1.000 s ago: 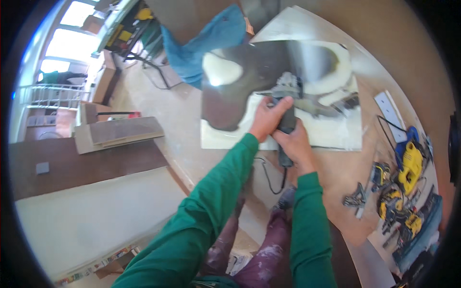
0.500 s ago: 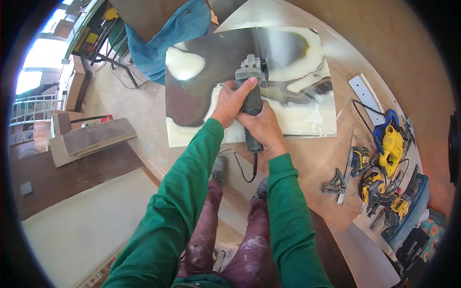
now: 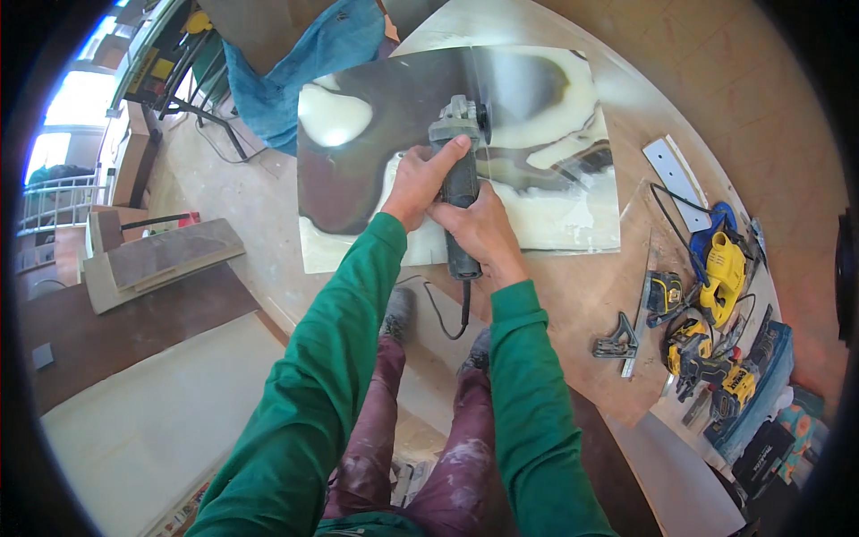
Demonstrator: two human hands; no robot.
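Observation:
A grey corded angle grinder [image 3: 461, 183] rests with its disc end on a glossy dark-and-cream sheet [image 3: 546, 134] lying on a wooden worktop [image 3: 573, 295]. My left hand [image 3: 420, 179] wraps the front of the grinder body, just behind its head. My right hand [image 3: 483, 228] grips the rear handle, and the black cable [image 3: 447, 309] hangs down from it. Both arms wear green sleeves.
Yellow power tools [image 3: 720, 268], a metal square [image 3: 617, 340] and a white strip [image 3: 676, 174] lie on the worktop at right. A blue cloth [image 3: 300, 63] drapes at the sheet's far left. Stacked boards [image 3: 161, 259] and a pale panel [image 3: 152, 421] sit left.
The view has shifted, so the sheet and grinder sit more to the left and closer. Both hands keep their grip on the grinder, which points further up the sheet.

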